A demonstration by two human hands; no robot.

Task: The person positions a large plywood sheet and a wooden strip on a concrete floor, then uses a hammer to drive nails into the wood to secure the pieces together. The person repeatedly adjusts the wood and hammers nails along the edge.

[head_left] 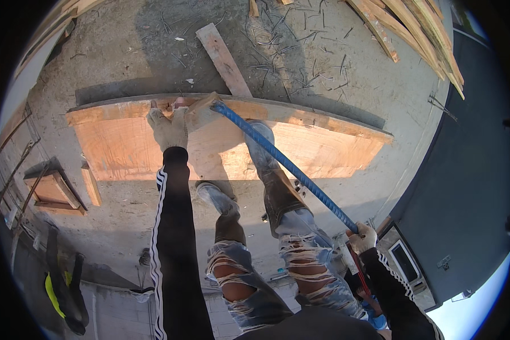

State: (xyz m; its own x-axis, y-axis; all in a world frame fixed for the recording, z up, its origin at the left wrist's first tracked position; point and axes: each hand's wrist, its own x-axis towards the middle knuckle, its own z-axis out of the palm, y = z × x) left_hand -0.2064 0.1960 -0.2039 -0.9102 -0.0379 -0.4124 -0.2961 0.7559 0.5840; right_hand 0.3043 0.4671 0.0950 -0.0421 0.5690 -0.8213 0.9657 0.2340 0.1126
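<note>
A plywood panel [124, 150] with timber battens along its top edge stands on edge, tilted, across the concrete in front of me. My left hand [169, 126], in a pale glove with bare fingertips, is closed over that edge. Beside it a short wood block [202, 111] meets the batten. My right hand [364, 238], also gloved, grips the lower end of a long blue ribbed pry bar [292, 167]. The bar slants up to the left, and its far tip touches the edge near the block. One of my shoes [259, 135] rests against the panel's face.
Bent nails or wire scraps [277, 48] litter the floor beyond the panel, near a loose board [224, 59]. Long timbers [419, 34] are piled at the far right. A small wooden frame [54, 192] and a short plank [90, 185] lie at left. A dark wall [459, 170] rises at right.
</note>
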